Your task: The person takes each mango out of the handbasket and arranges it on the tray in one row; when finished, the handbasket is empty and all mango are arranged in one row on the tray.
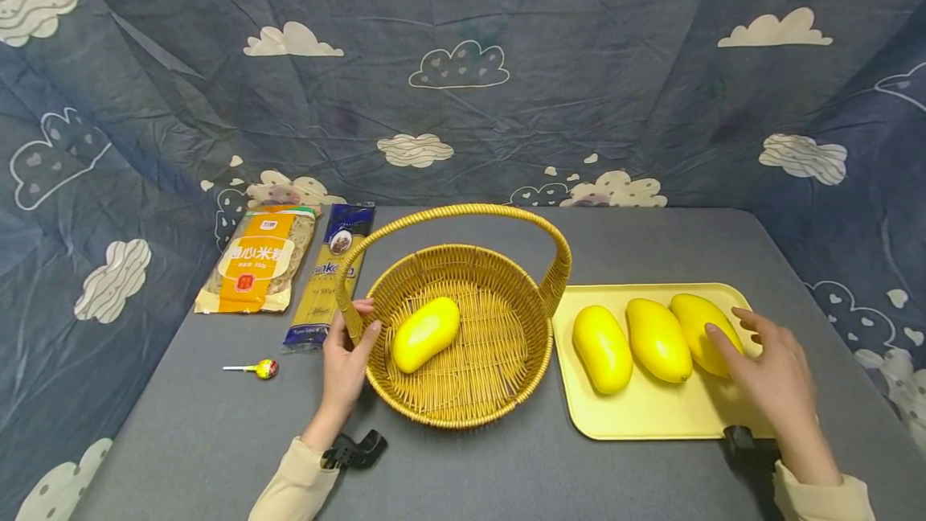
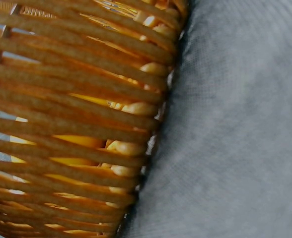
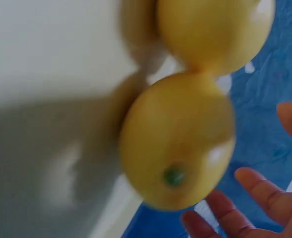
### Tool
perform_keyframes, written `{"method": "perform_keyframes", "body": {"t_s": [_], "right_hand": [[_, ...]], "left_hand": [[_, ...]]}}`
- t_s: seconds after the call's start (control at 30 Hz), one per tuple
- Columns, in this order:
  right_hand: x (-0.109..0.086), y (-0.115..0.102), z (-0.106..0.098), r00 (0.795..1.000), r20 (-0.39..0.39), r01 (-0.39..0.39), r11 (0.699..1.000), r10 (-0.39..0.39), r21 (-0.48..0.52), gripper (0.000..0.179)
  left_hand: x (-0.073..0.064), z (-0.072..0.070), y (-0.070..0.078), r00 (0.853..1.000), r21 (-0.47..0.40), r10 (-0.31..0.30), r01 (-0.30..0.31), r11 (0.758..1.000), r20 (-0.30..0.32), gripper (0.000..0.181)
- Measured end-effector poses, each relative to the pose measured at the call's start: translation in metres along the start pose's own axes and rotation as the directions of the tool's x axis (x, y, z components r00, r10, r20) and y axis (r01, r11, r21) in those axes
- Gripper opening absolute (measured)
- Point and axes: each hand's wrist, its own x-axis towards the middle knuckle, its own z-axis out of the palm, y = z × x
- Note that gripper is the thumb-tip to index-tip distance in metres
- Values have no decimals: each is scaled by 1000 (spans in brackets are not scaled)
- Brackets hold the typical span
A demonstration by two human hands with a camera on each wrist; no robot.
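A yellow wicker basket (image 1: 463, 416) with a tall arched handle stands mid-table, and one yellow mango (image 1: 427, 334) lies inside it. My left hand (image 1: 344, 364) grips the basket's left rim by the foot of the handle. On a pale yellow tray (image 1: 651, 423) to the right lie three more mangoes: a left one (image 1: 603, 350), a middle one (image 1: 658, 340) and a right one (image 1: 705, 332). Spread around the right mango, my right hand (image 1: 777, 368) has thumb and fingers apart. In the right wrist view the fingertips (image 3: 250, 177) are close beside that mango (image 3: 181, 134); contact is unclear.
Behind the basket's left side lie an orange food packet (image 1: 256, 260) and a blue-and-yellow pasta packet (image 1: 318, 296). A lollipop (image 1: 264, 369) rests on the grey table left of my left hand. Dark cloud-patterned cloth (image 1: 463, 127) hangs around the table.
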Motion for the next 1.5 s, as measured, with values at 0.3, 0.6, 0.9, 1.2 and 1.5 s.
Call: {"method": "perform_keyframes", "body": {"t_s": [0.3, 0.6, 0.9, 1.2, 1.5], "right_hand": [[-15, -48, 3, 960, -236, 178, 980, -154, 85, 30], [-26, -93, 8, 904, -265, 401, 882, -336, 248, 16], [-26, -130, 22, 802, -246, 597, 749, -545, 287, 27], [-19, -165, 40, 672, -256, 735, 584, -695, 345, 23], [-16, -205, 53, 616, -159, 763, 534, -772, 365, 6]], "left_hand": [[0, -1, 0, 1000, 10, -3, 3, 1000, -3, 23], [0, 1, 0, 1000, -15, -7, 7, 1000, -7, 22], [0, 1, 0, 1000, -25, -1, 1, 1000, -7, 23], [-1, 1, 1, 1000, -8, -4, 4, 1000, -5, 22], [0, 1, 1, 1000, -16, -3, 3, 1000, -1, 22]]}}
